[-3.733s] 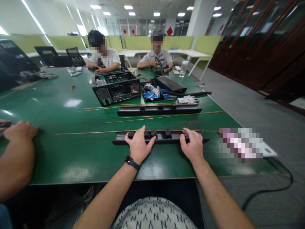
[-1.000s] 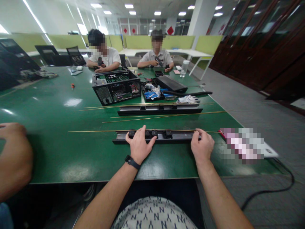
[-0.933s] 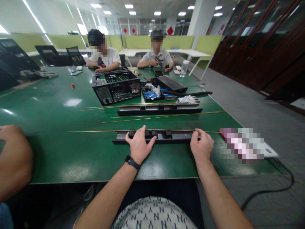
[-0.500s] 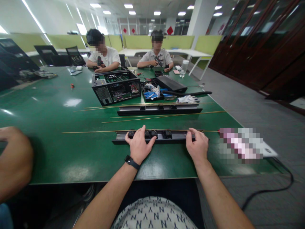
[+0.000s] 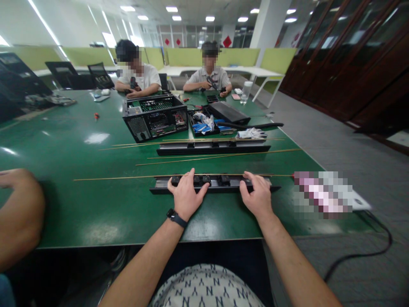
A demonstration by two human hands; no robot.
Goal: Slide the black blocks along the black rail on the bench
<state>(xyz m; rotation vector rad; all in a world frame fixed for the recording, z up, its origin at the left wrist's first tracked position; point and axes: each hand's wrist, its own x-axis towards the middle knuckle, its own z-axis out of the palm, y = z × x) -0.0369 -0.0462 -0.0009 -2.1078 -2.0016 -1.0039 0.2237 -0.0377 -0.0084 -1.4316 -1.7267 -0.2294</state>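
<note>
Covering the near black channel (image 5: 225,189) partly, in the head view, is the left hand (image 5: 188,192); whether it grips, I cannot tell. The right hand (image 5: 258,194), thumb and forefinger parted, is beside the thin rod (image 5: 111,178). The channel lies on the green table (image 5: 128,221).

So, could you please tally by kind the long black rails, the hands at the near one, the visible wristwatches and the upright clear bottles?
Rails, near rail and far rail: 2
Hands, left hand and right hand: 2
Wristwatch: 1
Clear bottle: 1
Total: 6
</note>
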